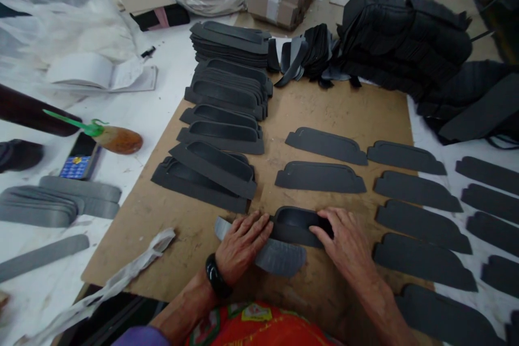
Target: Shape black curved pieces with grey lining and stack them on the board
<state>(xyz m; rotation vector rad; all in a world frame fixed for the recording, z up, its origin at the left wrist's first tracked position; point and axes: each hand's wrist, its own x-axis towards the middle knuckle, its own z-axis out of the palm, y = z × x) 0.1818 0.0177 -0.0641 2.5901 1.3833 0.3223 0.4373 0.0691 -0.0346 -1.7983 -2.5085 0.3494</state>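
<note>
A dark grey shaped panel (292, 231) with a raised, shiny curved strip along its upper side lies on the brown board before me. My left hand (245, 240) rests flat on its left end, fingers stretched together, with a black band on the wrist. At the opposite end my right hand (340, 232) grips the panel between thumb and fingers. A lighter grey curved piece (281, 258) sticks out below the panel, partly under my left hand. Just beyond lie two flat panels (320, 177), one behind the other.
Finished-looking panels are stacked (227, 92) at the left of the brown board (348, 108). Several flat panels (424, 224) lie in columns at right. Grey strips (60, 203), a phone (81, 157) and an orange-brown bulb-shaped object (119, 139) lie left. Dark bundles (401, 38) stand behind.
</note>
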